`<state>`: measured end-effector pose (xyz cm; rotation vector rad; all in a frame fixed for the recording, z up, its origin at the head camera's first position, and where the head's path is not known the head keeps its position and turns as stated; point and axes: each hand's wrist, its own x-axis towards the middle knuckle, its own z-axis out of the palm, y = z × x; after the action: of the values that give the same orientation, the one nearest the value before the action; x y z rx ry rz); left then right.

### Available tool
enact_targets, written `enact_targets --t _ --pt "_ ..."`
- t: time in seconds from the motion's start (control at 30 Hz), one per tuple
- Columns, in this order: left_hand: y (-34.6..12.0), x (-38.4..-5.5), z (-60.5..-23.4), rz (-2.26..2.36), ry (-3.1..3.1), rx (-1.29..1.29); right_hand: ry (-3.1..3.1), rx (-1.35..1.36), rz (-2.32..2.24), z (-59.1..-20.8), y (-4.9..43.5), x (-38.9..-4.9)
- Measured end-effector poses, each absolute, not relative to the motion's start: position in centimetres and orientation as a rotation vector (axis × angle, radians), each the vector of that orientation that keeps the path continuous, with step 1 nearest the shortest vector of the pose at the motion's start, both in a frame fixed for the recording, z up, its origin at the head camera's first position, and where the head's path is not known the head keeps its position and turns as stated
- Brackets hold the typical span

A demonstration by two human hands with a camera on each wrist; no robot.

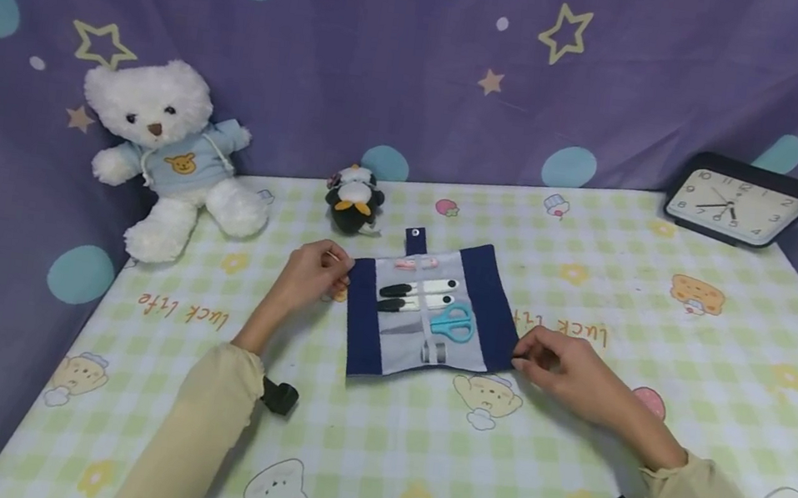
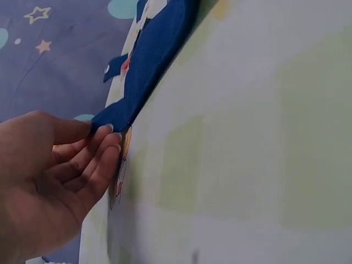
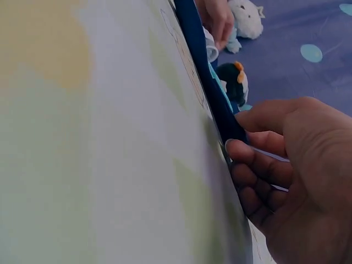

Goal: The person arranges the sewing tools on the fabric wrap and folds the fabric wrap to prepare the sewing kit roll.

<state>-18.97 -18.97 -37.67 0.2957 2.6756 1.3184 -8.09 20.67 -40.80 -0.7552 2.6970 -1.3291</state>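
An unrolled navy and grey fabric sewing kit (image 1: 396, 353) lies on the tablecloth between the hands. Under its elastic strap sit light-blue scissors (image 1: 463, 323), two slim tools with black and white parts (image 1: 418, 288), a small pink item (image 1: 406, 264) and a grey spool (image 1: 433, 353). My left hand (image 1: 310, 275) pinches the kit's upper left corner; in the left wrist view the thumb and fingers hold the navy cloth (image 2: 151, 60). With the right hand (image 1: 572, 373) I pinch the lower right corner, also seen in the right wrist view. A snap tab (image 1: 416, 241) sticks out at the far edge.
A white teddy bear (image 1: 184, 158) in a blue top sits at the back left. A small penguin plush (image 1: 354, 199) lies just behind the kit. At the back right stands a black alarm clock (image 1: 738, 201). A purple curtain (image 1: 409, 57) hangs behind the checked tablecloth (image 1: 354, 479).
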Motion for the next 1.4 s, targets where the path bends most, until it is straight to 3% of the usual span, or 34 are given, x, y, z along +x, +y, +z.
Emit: enact_targets --t 0.5,0.87,1.17,1.4 --pt "-17.6 -21.0 -38.1 1.286 2.739 0.293 2.718 -0.832 -1.190 -40.4 19.9 -6.9" --pt "-18.1 -18.7 -37.1 1.028 2.778 0.299 2.836 -0.862 -1.040 -39.9 19.7 -6.7" --pt "-16.4 -12.7 -35.0 0.649 2.692 0.896 3.015 -1.191 -0.861 -40.0 18.9 -7.3" --pt "-16.2 -9.9 -35.0 0.419 2.654 1.065 3.020 -1.422 -0.801 -40.4 18.5 -7.8"
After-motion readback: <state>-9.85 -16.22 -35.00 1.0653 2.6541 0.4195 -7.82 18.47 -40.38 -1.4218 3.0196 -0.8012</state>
